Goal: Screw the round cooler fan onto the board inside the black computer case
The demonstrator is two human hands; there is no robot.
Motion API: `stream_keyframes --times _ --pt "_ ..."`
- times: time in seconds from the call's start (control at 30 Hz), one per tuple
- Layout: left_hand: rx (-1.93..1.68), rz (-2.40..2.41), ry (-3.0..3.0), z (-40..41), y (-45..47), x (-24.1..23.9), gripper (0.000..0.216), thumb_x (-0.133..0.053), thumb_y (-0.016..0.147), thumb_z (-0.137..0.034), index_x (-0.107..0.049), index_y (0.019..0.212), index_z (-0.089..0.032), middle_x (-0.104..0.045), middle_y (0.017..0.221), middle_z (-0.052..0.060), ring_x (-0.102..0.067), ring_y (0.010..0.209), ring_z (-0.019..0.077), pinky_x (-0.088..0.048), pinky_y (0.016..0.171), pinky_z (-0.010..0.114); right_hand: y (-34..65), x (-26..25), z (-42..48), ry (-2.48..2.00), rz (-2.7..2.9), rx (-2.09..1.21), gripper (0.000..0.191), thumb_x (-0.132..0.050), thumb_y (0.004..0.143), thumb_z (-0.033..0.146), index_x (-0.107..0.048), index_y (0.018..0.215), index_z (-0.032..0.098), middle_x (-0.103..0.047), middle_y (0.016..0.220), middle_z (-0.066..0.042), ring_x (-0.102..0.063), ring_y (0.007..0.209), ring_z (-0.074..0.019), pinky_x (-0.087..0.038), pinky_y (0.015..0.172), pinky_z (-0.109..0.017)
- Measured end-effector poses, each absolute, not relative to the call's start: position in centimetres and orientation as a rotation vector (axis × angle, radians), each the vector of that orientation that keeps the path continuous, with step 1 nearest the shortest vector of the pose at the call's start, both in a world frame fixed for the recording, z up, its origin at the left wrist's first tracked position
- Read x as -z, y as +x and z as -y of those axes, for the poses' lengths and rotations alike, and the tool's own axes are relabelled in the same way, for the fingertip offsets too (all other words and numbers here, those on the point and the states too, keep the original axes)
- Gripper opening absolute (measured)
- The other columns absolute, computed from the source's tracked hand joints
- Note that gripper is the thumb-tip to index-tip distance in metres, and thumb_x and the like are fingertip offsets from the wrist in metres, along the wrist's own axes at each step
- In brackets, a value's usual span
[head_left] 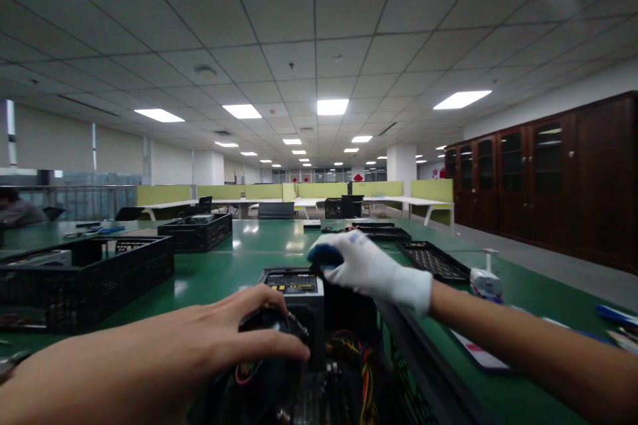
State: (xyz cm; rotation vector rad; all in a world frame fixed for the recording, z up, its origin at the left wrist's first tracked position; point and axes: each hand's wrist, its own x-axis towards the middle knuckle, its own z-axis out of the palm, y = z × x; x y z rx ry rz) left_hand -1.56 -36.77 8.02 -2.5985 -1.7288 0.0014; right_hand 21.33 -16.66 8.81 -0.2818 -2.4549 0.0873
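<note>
My left hand (249, 325), bare, curves its thumb and forefinger around a round black cooling fan (269, 365) inside an open black computer case (433, 372). My right hand (356, 262) wears a white glove with dark blue fingertips. Its fingers are curled together above the case, beside the power supply (294, 282), which has a label on top. Whatever they pinch, if anything, is too dark to make out. A bundle of red, yellow and black wires (366, 372) runs down inside the case, right of the fan.
More black computer cases stand at left, one near (100, 285) and one farther (199, 231). A perforated black panel (433, 260) lies at right on the green table (224, 279). Blue-handled tools (618, 315) are at the right edge. A person (20, 209) sits far left.
</note>
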Motion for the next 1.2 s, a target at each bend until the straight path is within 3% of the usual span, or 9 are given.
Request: stream_keyframes --times 0.17,0.33,0.43,0.57,0.9,1.2 --pt "-0.242 1.672 -2.683 34.4 3.0 -9.3 0.114 -0.087 0.060 -0.009 -0.030 0.145 -0.062 -0.033 0.158 -0.003 -0.055 0.129 0.0334 -0.053 0.102 0.046 29.7 -7.2 14.1 -0.552 1.866 -0.253 0.028 -0.067 0.082 0.031 -0.073 0.107 0.021 -0.078 0.103 -0.004 -0.073 0.093 -0.0202 -0.058 0.088 -0.035" --pt "-0.485 1.469 -2.683 30.0 4.4 -7.2 0.102 -0.084 0.061 -0.016 -0.037 0.147 -0.044 -0.046 0.146 0.011 -0.060 0.117 0.0409 -0.057 0.091 0.057 34.7 -0.7 11.0 -0.794 1.605 -0.298 0.042 -0.070 0.076 0.047 -0.073 0.107 0.019 -0.078 0.101 -0.009 -0.074 0.091 -0.0281 -0.060 0.087 -0.044" --pt "-0.532 1.424 -2.671 28.2 4.4 -5.4 0.091 -0.080 0.063 -0.022 -0.041 0.145 -0.037 -0.052 0.138 0.012 -0.062 0.113 0.0409 -0.057 0.091 0.057 35.8 2.6 9.9 -0.804 1.529 -0.327 0.042 -0.069 0.075 0.047 -0.073 0.105 0.018 -0.079 0.099 -0.010 -0.075 0.090 -0.0285 -0.061 0.087 -0.044" --pt "-0.612 1.430 -2.649 27.0 4.4 -3.4 0.093 -0.081 0.059 -0.022 -0.043 0.142 -0.033 -0.053 0.138 0.012 -0.060 0.116 0.0401 -0.056 0.094 0.055 36.3 6.1 9.5 -0.873 1.565 -0.348 0.040 -0.064 0.076 0.044 -0.073 0.105 0.017 -0.079 0.095 -0.010 -0.075 0.084 -0.0283 -0.062 0.083 -0.044" --pt "-0.784 1.473 -2.653 25.0 4.1 -1.6 0.096 -0.080 0.058 -0.016 -0.041 0.145 -0.025 -0.053 0.143 0.011 -0.053 0.126 0.0370 -0.047 0.109 0.051 35.4 10.2 9.5 -0.831 1.917 -0.420 0.040 -0.058 0.076 0.028 -0.074 0.109 0.011 -0.076 0.107 -0.016 -0.072 0.099 -0.0302 -0.057 0.092 -0.045" --pt "-0.586 1.492 -2.641 25.1 3.4 -2.5 0.099 -0.083 0.054 -0.021 -0.042 0.144 -0.031 -0.052 0.140 0.007 -0.054 0.124 0.0346 -0.048 0.109 0.047 34.8 10.9 9.6 -0.808 1.986 -0.371 0.037 -0.058 0.076 0.023 -0.074 0.107 0.013 -0.077 0.107 -0.016 -0.072 0.099 -0.0302 -0.057 0.092 -0.043"
